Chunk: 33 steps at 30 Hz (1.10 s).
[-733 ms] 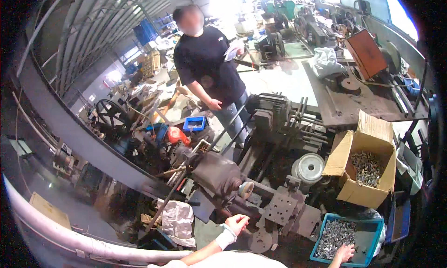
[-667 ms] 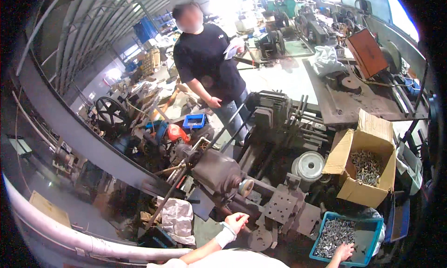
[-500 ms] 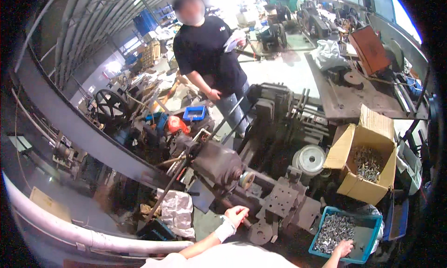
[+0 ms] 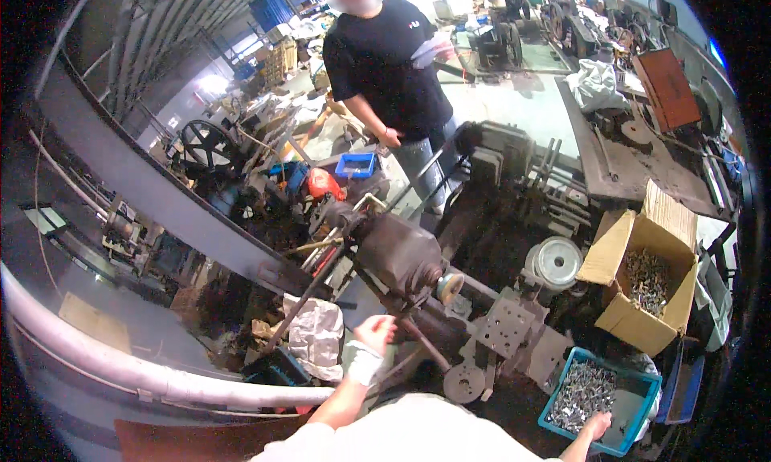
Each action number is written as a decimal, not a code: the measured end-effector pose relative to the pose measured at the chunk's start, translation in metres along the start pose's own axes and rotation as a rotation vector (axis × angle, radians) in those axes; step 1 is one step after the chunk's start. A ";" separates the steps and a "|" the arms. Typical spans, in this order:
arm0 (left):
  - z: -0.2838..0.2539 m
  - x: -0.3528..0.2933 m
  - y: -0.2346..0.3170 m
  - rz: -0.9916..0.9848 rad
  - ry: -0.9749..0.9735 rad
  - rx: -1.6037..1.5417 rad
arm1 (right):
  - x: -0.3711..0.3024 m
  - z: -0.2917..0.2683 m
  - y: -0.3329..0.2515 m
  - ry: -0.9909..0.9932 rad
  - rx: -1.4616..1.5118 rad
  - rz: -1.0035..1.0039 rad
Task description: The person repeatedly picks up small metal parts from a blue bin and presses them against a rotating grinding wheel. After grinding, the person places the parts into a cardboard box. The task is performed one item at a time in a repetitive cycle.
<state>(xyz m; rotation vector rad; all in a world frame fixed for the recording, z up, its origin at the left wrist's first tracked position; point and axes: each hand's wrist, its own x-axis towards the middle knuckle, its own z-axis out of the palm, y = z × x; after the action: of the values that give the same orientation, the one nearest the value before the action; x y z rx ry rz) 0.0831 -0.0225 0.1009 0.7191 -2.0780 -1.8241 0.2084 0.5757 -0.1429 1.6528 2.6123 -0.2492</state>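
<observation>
My left hand (image 4: 375, 333) is raised beside a dark machine, below its rounded headstock (image 4: 397, 253). Its fingers are curled together, and whatever they may hold is hidden. A pale band wraps that wrist. The slanting lever (image 4: 426, 345) and round metal disc (image 4: 464, 381) are to its right, apart from it. At lower right, my right hand (image 4: 597, 424) reaches into a teal tray (image 4: 655, 398), at the edge of a pile of small metal parts (image 4: 581, 391). Its fingers are drawn together; anything between them is too small to make out.
A cardboard box (image 4: 598, 249) of similar parts stands behind the tray. The machine's drilled plate (image 4: 508, 325) and a round pulley (image 4: 556, 263) lie between my hands and it. Across the machine stands a person in a black shirt (image 4: 393, 68). A pale pipe (image 4: 161, 374) runs at left.
My left hand has moved left and up, away from the lever and disc. My right hand stays in the tray, its fingers more curled. The whole view has shifted slightly.
</observation>
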 end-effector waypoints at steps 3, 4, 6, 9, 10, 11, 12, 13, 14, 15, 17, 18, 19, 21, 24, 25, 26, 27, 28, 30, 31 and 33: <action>-0.040 0.016 0.068 0.277 0.262 0.175 | 0.000 -0.007 0.005 -0.016 0.130 0.012; -0.093 0.049 0.034 0.400 0.249 -0.029 | 0.006 0.004 0.007 0.009 0.156 -0.028; -0.097 0.069 0.082 0.398 0.459 -0.074 | 0.035 0.053 0.054 0.068 0.199 0.039; -0.143 0.074 0.125 0.334 0.601 -0.414 | 0.022 0.038 0.030 -0.002 0.201 0.100; -0.152 0.080 0.133 0.352 0.592 -0.468 | 0.022 0.036 0.028 -0.006 0.185 0.131; -0.160 0.084 0.139 0.370 0.582 -0.523 | 0.021 0.035 0.027 -0.015 0.155 0.150; -0.166 0.089 0.144 0.355 0.587 -0.572 | 0.021 0.033 0.022 -0.020 0.130 0.172; -0.170 0.093 0.148 0.339 0.591 -0.621 | 0.021 0.030 0.018 -0.024 0.104 0.194; -0.174 0.095 0.151 0.347 0.584 -0.661 | 0.018 0.026 0.014 0.004 0.063 0.180; -0.182 0.096 0.148 0.343 0.593 -0.684 | 0.010 0.016 0.007 0.031 0.020 0.158; -0.195 0.106 0.144 0.307 0.611 -0.786 | 0.004 0.009 0.001 0.056 -0.046 0.148; -0.203 0.114 0.142 0.260 0.628 -0.836 | 0.004 0.012 0.000 0.053 -0.066 0.155; -0.211 0.122 0.138 0.209 0.645 -0.883 | 0.002 0.012 -0.002 0.049 -0.090 0.162; -0.226 0.131 0.131 0.183 0.656 -0.924 | -0.002 0.010 -0.005 0.051 -0.113 0.134; -0.231 0.141 0.137 0.288 0.617 -0.912 | -0.005 0.023 0.001 0.103 -0.128 0.081; -0.226 0.143 0.145 0.298 0.616 -0.902 | -0.008 0.028 0.004 0.154 -0.155 0.070; -0.221 0.148 0.157 0.307 0.615 -0.891 | 0.004 0.031 -0.003 -0.017 -0.095 0.142; -0.213 0.145 0.166 0.300 0.628 -0.865 | 0.003 0.014 -0.012 -0.194 -0.060 0.208; -0.208 0.146 0.175 0.326 0.584 -0.867 | -0.008 0.012 -0.014 -0.015 -0.158 0.150; -0.199 0.151 0.196 0.335 0.489 -0.852 | -0.018 0.011 -0.020 0.147 -0.287 0.106; -0.178 0.151 0.213 0.356 0.464 -0.866 | -0.011 0.021 -0.010 0.194 -0.321 0.109; -0.158 0.150 0.241 0.472 0.340 -0.785 | -0.002 0.042 -0.002 0.229 -0.315 0.122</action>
<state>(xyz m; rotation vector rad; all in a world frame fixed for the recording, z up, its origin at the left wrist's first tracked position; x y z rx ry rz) -0.0032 -0.2173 0.3458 0.2600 -1.0509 -1.8467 0.2057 0.5663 -0.1833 1.8045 2.5161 0.3583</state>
